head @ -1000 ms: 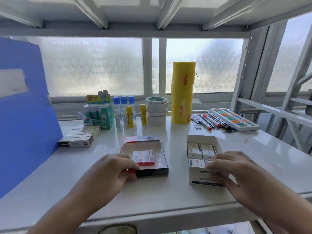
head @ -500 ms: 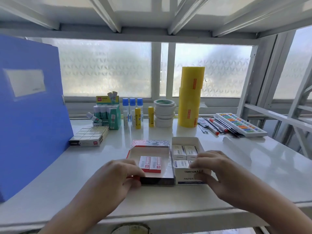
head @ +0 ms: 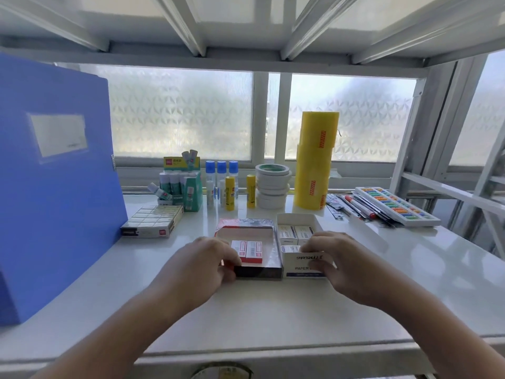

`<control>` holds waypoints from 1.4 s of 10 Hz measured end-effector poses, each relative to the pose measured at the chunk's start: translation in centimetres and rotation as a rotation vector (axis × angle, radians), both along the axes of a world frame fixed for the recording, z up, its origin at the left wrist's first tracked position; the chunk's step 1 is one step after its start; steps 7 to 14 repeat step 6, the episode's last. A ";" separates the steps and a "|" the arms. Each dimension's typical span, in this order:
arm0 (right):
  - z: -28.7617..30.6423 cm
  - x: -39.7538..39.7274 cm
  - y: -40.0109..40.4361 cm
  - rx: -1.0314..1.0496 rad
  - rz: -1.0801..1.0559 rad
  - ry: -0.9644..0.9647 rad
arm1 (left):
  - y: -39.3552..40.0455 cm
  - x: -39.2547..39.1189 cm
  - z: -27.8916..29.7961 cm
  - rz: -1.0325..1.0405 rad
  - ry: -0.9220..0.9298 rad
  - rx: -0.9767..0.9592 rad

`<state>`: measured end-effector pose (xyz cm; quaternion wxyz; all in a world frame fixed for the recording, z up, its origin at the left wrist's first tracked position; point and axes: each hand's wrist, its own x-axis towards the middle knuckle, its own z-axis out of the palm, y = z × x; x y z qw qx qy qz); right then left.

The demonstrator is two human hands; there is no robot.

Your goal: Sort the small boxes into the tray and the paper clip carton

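A shallow black-sided tray (head: 258,271) with a red rim sits at the middle of the white shelf. Two small red-and-white boxes (head: 246,251) lie side by side in its near part. Right against it stands the white paper clip carton (head: 300,266), open on top, holding three small white boxes (head: 296,234). My left hand (head: 203,262) grips the tray's near left corner. My right hand (head: 332,258) wraps the carton's near right corner, fingers over its rim.
A blue file box (head: 52,181) stands at the left. A flat pack of staple boxes (head: 153,221) lies beside it. Glue sticks (head: 180,187), tape rolls (head: 273,186), yellow tape stacks (head: 315,162), pens (head: 355,206) and a paint palette (head: 396,206) line the back.
The carton has slid left with my right hand until it sits against the tray. My left hand stays on the tray's corner. The view has shifted a little.
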<state>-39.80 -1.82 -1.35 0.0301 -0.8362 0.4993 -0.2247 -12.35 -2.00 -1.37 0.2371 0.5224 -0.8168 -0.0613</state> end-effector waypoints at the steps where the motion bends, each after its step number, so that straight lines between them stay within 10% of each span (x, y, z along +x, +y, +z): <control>1: 0.2 0.3 -1.1 0.007 -0.002 -0.017 | -1.0 -0.1 0.0 0.009 -0.006 0.005; 14: 0.1 0.1 -0.6 -0.015 -0.040 -0.079 | -1.1 0.1 0.3 -0.031 0.043 0.002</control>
